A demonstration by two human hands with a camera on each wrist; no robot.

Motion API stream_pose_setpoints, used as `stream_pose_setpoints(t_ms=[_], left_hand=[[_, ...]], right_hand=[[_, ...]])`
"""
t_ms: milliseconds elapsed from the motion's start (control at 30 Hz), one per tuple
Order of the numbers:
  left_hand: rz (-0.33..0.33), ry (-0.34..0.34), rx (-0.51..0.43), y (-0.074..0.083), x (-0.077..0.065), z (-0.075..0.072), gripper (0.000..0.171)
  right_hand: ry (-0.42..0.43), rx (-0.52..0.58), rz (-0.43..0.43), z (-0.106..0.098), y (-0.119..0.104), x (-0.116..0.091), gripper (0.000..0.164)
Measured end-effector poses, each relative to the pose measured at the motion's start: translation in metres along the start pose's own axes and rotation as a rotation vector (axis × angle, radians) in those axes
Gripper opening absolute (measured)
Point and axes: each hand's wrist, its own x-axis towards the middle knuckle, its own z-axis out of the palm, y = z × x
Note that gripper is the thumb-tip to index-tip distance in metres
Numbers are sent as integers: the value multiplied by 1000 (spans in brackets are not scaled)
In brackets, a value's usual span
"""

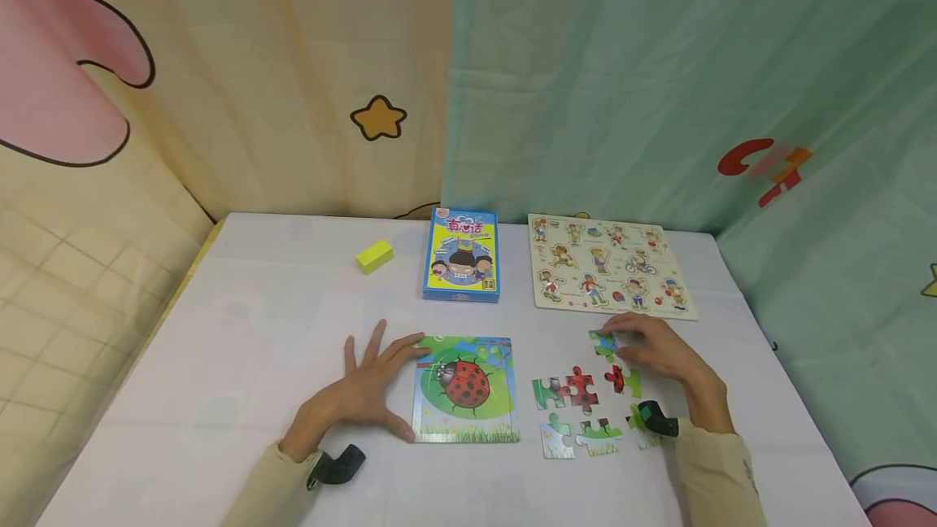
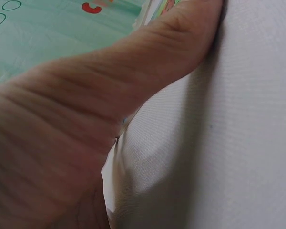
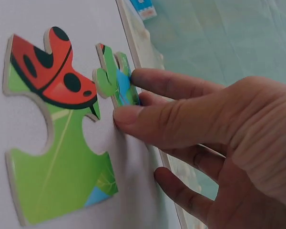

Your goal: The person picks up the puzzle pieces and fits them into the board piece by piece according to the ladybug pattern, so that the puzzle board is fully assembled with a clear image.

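Observation:
A square board with a ladybug picture (image 1: pixel 465 389) lies on the white table. My left hand (image 1: pixel 363 387) is spread along its left side, index finger at the upper corner and thumb at the lower one. In the left wrist view that thumb (image 2: pixel 171 45) extends low over the tabletop. To the right of the board, my right hand (image 1: pixel 661 350) pinches a green and blue puzzle piece (image 3: pixel 125 78) between thumb and fingertips, at the table surface. Several loose puzzle pieces lie nearby, among them a red one (image 1: pixel 581 389) and a red and green one (image 3: pixel 62 157).
A blue and yellow card box (image 1: pixel 462 255) stands behind the board, and a yellow block (image 1: pixel 375 257) lies left of it. At the back right is a wooden board with small figures (image 1: pixel 611 267). Curtains (image 1: pixel 586 88) hang behind the table (image 1: pixel 256 332).

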Motion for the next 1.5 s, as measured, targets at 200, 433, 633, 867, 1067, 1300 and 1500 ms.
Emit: stream_pose_setpoints(t_ms=[200,433,633,867,1067,1300,1500], left_hand=[[1,-15,8,0,-1,0,116],[-11,-13,15,2,-2,1,121],[-11,-7,24,5,-1,2,120],[-13,-6,28,6,-1,0,119],[-1,5,36,6,-1,0,119],[1,16,45,7,-1,0,121],[2,9,32,7,-2,0,122]], right_hand=[[34,-4,29,4,2,2,28],[51,-12,42,4,1,8,24],[33,12,2,8,-16,14,22],[-31,11,-103,28,-49,28,20],[-82,-14,-133,42,-76,35,19],[-124,-52,-184,54,-93,38,21],[-113,-105,-212,60,-102,43,22]])
